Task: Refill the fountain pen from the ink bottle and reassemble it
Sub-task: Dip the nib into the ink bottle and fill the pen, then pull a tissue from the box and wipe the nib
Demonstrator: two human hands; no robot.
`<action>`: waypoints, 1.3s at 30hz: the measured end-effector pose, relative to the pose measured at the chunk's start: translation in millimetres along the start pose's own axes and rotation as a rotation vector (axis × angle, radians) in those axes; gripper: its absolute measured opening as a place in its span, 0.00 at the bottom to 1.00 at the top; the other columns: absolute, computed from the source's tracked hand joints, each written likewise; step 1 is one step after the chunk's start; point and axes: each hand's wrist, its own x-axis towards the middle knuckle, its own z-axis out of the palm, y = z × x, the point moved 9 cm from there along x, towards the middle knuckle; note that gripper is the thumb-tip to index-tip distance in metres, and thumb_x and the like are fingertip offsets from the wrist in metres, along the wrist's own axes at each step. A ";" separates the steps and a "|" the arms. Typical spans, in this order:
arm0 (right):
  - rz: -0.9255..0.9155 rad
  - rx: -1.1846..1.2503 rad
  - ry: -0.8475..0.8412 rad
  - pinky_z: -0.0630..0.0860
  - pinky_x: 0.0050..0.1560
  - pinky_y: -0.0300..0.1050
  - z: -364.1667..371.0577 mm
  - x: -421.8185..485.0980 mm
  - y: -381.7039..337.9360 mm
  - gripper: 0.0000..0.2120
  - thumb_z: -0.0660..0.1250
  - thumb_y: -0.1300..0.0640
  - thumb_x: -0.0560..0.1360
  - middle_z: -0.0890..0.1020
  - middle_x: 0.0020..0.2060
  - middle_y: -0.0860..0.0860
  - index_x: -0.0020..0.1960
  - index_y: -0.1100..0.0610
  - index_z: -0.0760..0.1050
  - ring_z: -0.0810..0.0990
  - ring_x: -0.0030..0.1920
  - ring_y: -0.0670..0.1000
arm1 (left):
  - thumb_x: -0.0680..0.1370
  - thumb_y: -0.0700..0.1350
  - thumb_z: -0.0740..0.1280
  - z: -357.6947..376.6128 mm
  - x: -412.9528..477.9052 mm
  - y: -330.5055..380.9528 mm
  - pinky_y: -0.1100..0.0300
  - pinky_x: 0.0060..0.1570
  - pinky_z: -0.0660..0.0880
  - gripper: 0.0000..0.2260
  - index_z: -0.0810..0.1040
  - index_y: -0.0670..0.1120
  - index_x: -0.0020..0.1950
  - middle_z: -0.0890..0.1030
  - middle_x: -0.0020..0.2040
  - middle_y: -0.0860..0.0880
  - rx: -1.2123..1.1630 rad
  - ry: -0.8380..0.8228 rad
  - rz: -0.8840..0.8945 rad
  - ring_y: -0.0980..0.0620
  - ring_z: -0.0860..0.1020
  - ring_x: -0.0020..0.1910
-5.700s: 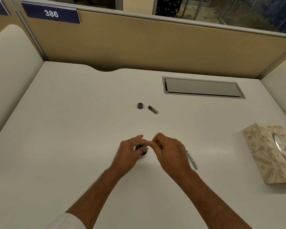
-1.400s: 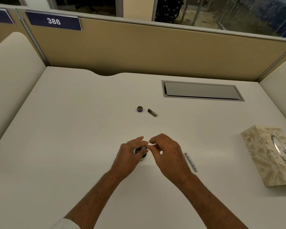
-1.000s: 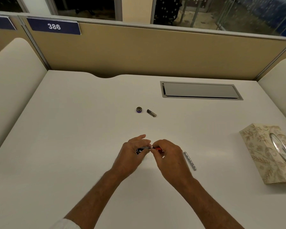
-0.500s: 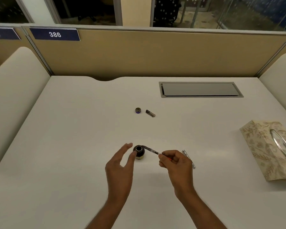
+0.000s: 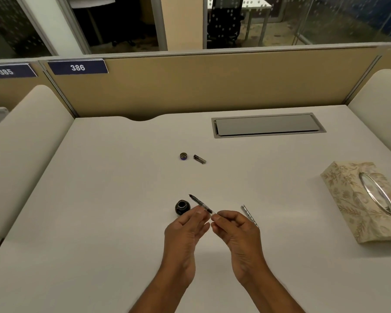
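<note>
**nibnoob:** ok, where's everything at right now?

**inkyfingers:** The right hand (image 5: 235, 229) is pinching the back end of the slim clear-and-black fountain pen front section (image 5: 201, 204), held up off the white table (image 5: 99, 199). The nib points away and to the left. The small round dark glass ink bottle (image 5: 181, 207) sits open on the table, just left of the section and below the nib end. The nib is out of the bottle.

**nibnoob:** and the left hand?

**inkyfingers:** The left hand (image 5: 184, 229) is holding nothing, fingers loose and mostly straight. Its fingertips are right up against the clear part of the section. Can't tell if they actually touch it.

**nibnoob:** so what's next, barrel back on?

**inkyfingers:** That's my guess, and the geometry matters. The thin silver metal pen barrel (image 5: 248, 214) lies flat on the table just behind and right of the right hand, partly hidden by it. Its long axis runs far-left to near-right, roughly parallel to the held section. So it's way closer to the right hand, but that hand is busy. The free left hand is on the wrong side and would have to cross over.

**nibnoob:** swap hands then?

**inkyfingers:** Probably easiest. Pass the section to the left and grab the barrel with the right. The round bottle cap (image 5: 183, 156) and a short dark pen piece (image 5: 199, 159) beside it are well apart, further back on the table.
</note>
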 end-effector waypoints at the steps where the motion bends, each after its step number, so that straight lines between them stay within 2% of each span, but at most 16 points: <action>1: -0.010 0.005 -0.006 0.84 0.48 0.45 -1.4 -2.8 -5.1 0.06 0.74 0.69 0.71 0.86 0.41 0.60 0.48 0.66 0.82 0.85 0.41 0.54 | 0.78 0.38 0.70 6.9 -3.8 1.9 0.50 0.61 0.78 0.07 0.87 0.40 0.53 0.87 0.53 0.41 -0.008 -0.016 0.009 0.44 0.85 0.56; 13: -0.215 -0.048 -0.081 0.84 0.44 0.42 -23.9 -49.3 -82.6 0.03 0.74 0.67 0.73 0.87 0.41 0.58 0.46 0.61 0.83 0.87 0.44 0.57 | 0.77 0.39 0.71 75.3 -61.5 22.5 0.50 0.63 0.78 0.09 0.85 0.39 0.56 0.88 0.52 0.40 -0.009 -0.060 0.107 0.44 0.85 0.56; 19: -0.302 -0.019 -0.058 0.83 0.42 0.40 -28.5 -77.9 -108.4 0.04 0.73 0.67 0.73 0.88 0.40 0.56 0.47 0.61 0.83 0.87 0.44 0.57 | 0.76 0.39 0.72 94.0 -83.7 32.8 0.50 0.63 0.78 0.11 0.85 0.38 0.57 0.87 0.52 0.39 0.018 -0.164 0.097 0.43 0.86 0.55; 31: -0.419 -0.038 0.004 0.82 0.45 0.43 -29.9 -118.8 -117.8 0.04 0.73 0.67 0.74 0.87 0.43 0.57 0.48 0.62 0.83 0.87 0.45 0.55 | 0.74 0.40 0.72 96.9 -99.5 36.5 0.50 0.60 0.79 0.12 0.85 0.38 0.56 0.87 0.52 0.38 0.060 -0.319 0.073 0.42 0.86 0.54; 35: -0.463 -0.106 0.019 0.83 0.46 0.44 -44.6 -119.8 -125.6 0.04 0.73 0.65 0.75 0.88 0.42 0.55 0.48 0.60 0.83 0.87 0.44 0.54 | 0.74 0.40 0.72 109.8 -103.9 27.8 0.50 0.57 0.80 0.10 0.86 0.38 0.53 0.87 0.50 0.38 0.059 -0.325 0.073 0.41 0.86 0.52; 39: -0.486 -0.185 -0.006 0.83 0.46 0.44 -62.4 -110.8 -136.9 0.03 0.75 0.59 0.75 0.87 0.42 0.54 0.47 0.57 0.82 0.86 0.43 0.54 | 0.76 0.38 0.71 124.0 -99.5 22.6 0.49 0.55 0.80 0.08 0.85 0.38 0.53 0.87 0.50 0.37 0.053 -0.287 0.097 0.41 0.86 0.51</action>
